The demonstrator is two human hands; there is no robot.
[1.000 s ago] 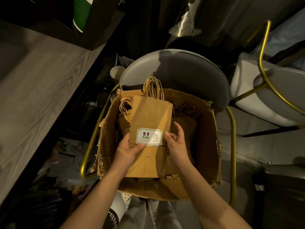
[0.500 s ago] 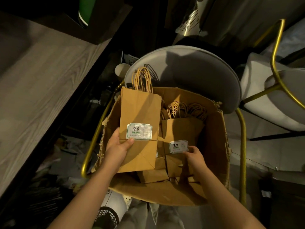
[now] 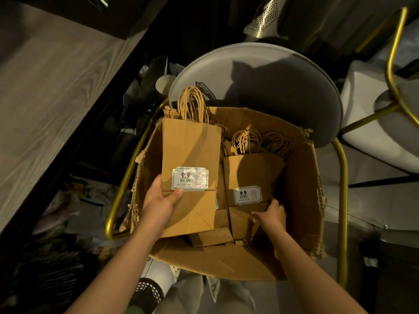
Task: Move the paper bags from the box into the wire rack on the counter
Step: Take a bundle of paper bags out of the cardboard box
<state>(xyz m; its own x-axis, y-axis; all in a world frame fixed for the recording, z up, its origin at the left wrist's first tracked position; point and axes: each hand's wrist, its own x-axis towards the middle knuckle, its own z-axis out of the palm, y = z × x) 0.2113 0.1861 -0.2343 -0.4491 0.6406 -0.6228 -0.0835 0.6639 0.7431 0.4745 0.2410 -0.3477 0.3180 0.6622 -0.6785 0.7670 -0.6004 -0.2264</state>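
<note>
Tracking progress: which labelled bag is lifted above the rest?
The bag in the left hand, at the box's left side; its handles rise past the rim. The other labelled bag, gripped by the right hand, sits low inside.

The room was dim and warmly lit, hard shadows lying across a grey padded chair [image 3: 283, 91] on a gold tube frame. A wood-grain counter [image 3: 49, 105] ran along the left with clutter [image 3: 68, 207] on the floor below it, and a second gold-framed chair [image 3: 371, 132] stood at the right.
</note>
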